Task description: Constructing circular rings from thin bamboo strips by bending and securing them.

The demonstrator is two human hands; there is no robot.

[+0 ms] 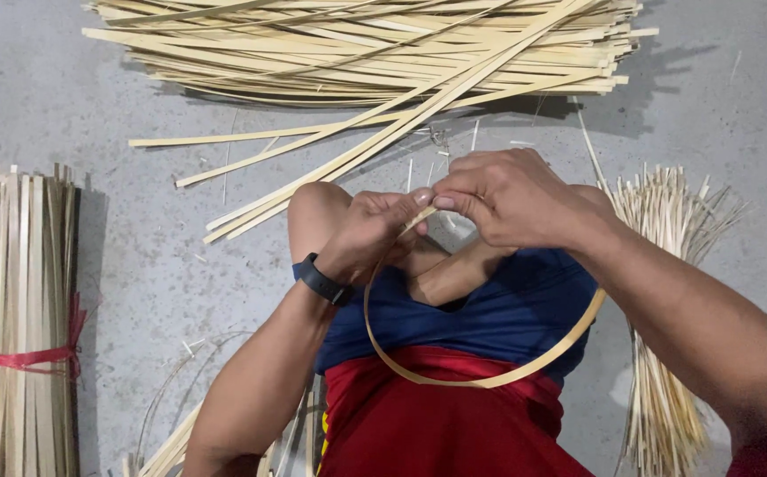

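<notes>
At the far left of the frame a tied bundle (28,327) of flat bamboo strips stands on the concrete floor (163,283), bound with a red band (43,356). Across the top lies a big loose pile (366,44) of long strips, with a few stray strips (330,163) slanting down from it toward the centre. Lower left, more strips (171,446) poke out beside the person's leg. In the centre, the left hand (375,231), with a black watch (322,280) on its wrist, is curled nearly shut, thumb and fingers pinching 1 end of a thin strip bent into a hoop (481,378). Just to its right, touching it, the right hand (512,199) is also closed down, fingertips pressed on the same spot where the 2 ends of the hoop meet; exactly how the ends overlap is hidden under the fingers. The hoop hangs from that pinch and curves down over the blue and red clothing at the lap, then back up under the right forearm. At the right of the frame a bundle of thinner sticks (666,327) lies on the floor. The likely trouble, as I judge it, sits at the joint: the bent strip is springy, so a slackened pinch could let the ends slide apart and the hoop flick open. Forcing the curve tighter could crack or splinter the strip, and a sharp edge could nick a fingertip.
</notes>
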